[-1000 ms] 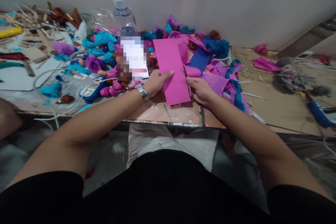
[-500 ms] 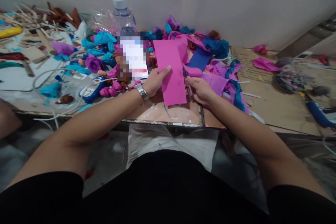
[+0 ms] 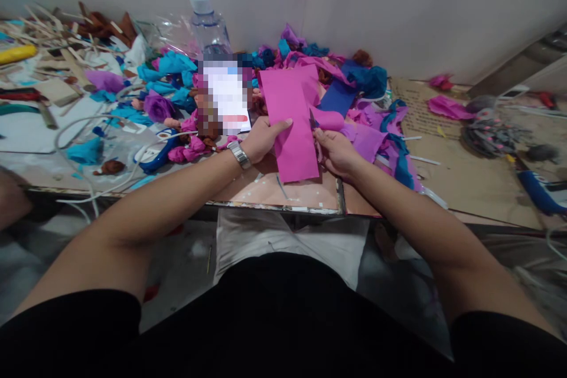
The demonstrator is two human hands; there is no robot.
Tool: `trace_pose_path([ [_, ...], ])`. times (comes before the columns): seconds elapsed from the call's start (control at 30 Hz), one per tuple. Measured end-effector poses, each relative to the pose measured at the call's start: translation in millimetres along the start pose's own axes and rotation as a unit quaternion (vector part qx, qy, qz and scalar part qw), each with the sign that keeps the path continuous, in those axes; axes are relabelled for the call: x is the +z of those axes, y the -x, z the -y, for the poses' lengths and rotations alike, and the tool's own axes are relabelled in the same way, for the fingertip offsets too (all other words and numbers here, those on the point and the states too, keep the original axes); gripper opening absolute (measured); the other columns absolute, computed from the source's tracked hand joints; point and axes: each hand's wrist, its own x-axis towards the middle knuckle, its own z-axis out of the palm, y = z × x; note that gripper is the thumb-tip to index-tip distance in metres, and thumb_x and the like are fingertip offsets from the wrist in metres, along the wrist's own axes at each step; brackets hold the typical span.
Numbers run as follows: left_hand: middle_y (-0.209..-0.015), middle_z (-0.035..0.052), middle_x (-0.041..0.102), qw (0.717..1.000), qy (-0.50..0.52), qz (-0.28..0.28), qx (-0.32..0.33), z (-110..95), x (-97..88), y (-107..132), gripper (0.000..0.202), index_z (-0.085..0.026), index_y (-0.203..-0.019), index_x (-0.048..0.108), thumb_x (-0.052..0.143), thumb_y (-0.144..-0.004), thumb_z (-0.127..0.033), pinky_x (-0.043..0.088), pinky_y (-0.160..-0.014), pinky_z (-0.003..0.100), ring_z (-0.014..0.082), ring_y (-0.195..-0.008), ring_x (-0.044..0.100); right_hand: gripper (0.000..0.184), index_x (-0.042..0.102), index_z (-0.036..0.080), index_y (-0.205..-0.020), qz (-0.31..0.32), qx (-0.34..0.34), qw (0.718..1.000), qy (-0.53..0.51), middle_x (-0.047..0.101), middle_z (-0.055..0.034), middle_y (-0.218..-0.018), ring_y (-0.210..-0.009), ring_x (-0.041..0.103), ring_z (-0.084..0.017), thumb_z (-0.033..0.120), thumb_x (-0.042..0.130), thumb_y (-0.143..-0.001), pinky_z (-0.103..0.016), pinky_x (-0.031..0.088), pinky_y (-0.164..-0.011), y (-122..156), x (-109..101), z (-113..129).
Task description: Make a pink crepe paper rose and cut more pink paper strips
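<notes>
My left hand (image 3: 262, 140), a metal watch on its wrist, grips a strip of bright pink paper (image 3: 290, 100) by its left edge. The thumb lies on top and the other fingers are hidden underneath. At the paper's right edge my right hand (image 3: 339, 152) is closed around a pair of scissors (image 3: 312, 120). Their dark blades point away from me beside the paper, and the handles are partly covered by my fingers. A curled pink piece (image 3: 330, 120) rises just beyond the right hand.
Crumpled coloured paper surrounds a phone (image 3: 225, 97) and a clear bottle (image 3: 211, 32). A white cable (image 3: 95, 195) and a blue-and-white device (image 3: 156, 152) lie left. Wood scraps (image 3: 57, 35) are piled far left. Cardboard (image 3: 443, 171) covers the right side.
The pink paper and my left hand have shifted slightly right and toward me. More of the scissor blades shows beside the paper's right edge.
</notes>
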Motion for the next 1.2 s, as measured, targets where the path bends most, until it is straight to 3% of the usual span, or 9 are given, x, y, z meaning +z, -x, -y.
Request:
trace_pose_path([
  [0.17,-0.081,0.0056,0.076,0.999,-0.036,-0.004,-0.005,-4.2,1.3,4.0,0.037,-0.013,-0.086,0.074,0.082,-0.079,-0.049,0.050,-0.058,0.020,0.0092,-0.061,0.063,0.064,0.058,0.019,-0.075,0.003,-0.018,1.000,0.022,0.055,0.0027,-0.056,-0.048,0.047,-0.009,0.074,0.088,-0.069,-0.023,0.037,-0.045,0.0,-0.6,-1.3],
  [0.37,-0.089,0.0072,0.077,0.998,-0.055,0.001,0.009,-5.1,1.1,4.3,0.045,-0.013,-0.089,0.075,0.084,-0.075,-0.055,0.050,-0.061,0.021,0.0102,-0.066,0.064,0.065,0.064,0.017,-0.078,0.000,-0.004,1.000,-0.020,0.065,0.0009,-0.067,-0.056,0.056,-0.010,0.067,0.099,-0.054,-0.023,0.048,-0.053,0.4,0.3,0.2],
  [0.47,-0.093,0.0077,0.078,0.998,-0.060,-0.001,0.010,-4.1,0.5,2.9,0.045,-0.013,-0.091,0.075,0.084,-0.076,-0.055,0.051,-0.064,0.022,0.0106,-0.070,0.064,0.064,0.062,0.017,-0.075,-0.002,-0.009,1.000,-0.010,0.062,0.0013,-0.061,-0.051,0.053,-0.009,0.067,0.098,-0.057,-0.023,0.045,-0.048,1.6,-1.1,1.7],
  [0.6,-0.091,0.0080,0.077,0.998,-0.065,-0.010,0.008,-3.5,0.2,1.5,0.040,-0.013,-0.093,0.075,0.080,-0.080,-0.050,0.050,-0.063,0.022,0.0095,-0.067,0.062,0.065,0.059,0.018,-0.069,0.025,-0.010,0.999,0.035,0.056,-0.0001,-0.050,-0.041,0.048,-0.011,0.075,0.090,-0.065,-0.023,0.031,-0.036,3.7,-3.5,3.9],
  [0.83,-0.096,0.0089,0.077,0.998,-0.069,0.004,-0.002,-6.5,1.1,2.2,0.043,-0.011,-0.094,0.073,0.080,-0.077,-0.049,0.050,-0.065,0.021,0.0099,-0.073,0.062,0.067,0.058,0.016,-0.062,0.030,-0.017,0.999,0.030,0.055,-0.0008,-0.048,-0.040,0.050,-0.010,0.074,0.092,-0.062,-0.021,0.036,-0.037,5.1,-2.4,6.3],
  [1.2,-0.098,0.0089,0.078,0.996,-0.069,0.048,0.003,0.0,-1.0,2.6,0.050,-0.010,-0.096,0.075,0.084,-0.076,-0.054,0.053,-0.071,0.022,0.0101,-0.076,0.065,0.064,0.060,0.015,-0.069,0.019,0.008,1.000,0.010,0.057,-0.0003,-0.052,-0.043,0.050,-0.010,0.070,0.094,-0.064,-0.024,0.044,-0.041,6.8,-0.9,7.7],
])
